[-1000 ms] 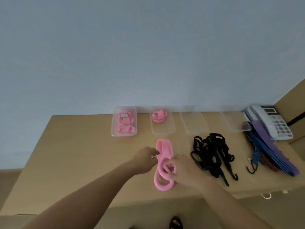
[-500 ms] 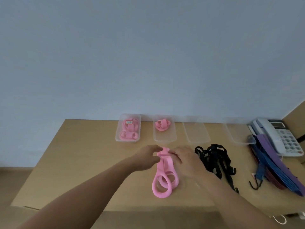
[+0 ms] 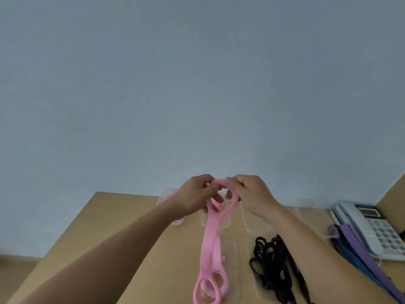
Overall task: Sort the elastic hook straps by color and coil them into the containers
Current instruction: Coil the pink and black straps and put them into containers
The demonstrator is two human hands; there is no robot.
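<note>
Pink strap (image 3: 210,242), smooth, looped, between both hands.

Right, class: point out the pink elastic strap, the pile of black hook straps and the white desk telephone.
pink elastic strap (image 3: 209,242): head view, on its flat middle band.
pile of black hook straps (image 3: 274,270): head view, centre of the tangle.
white desk telephone (image 3: 383,235): head view, on its keypad.
</note>
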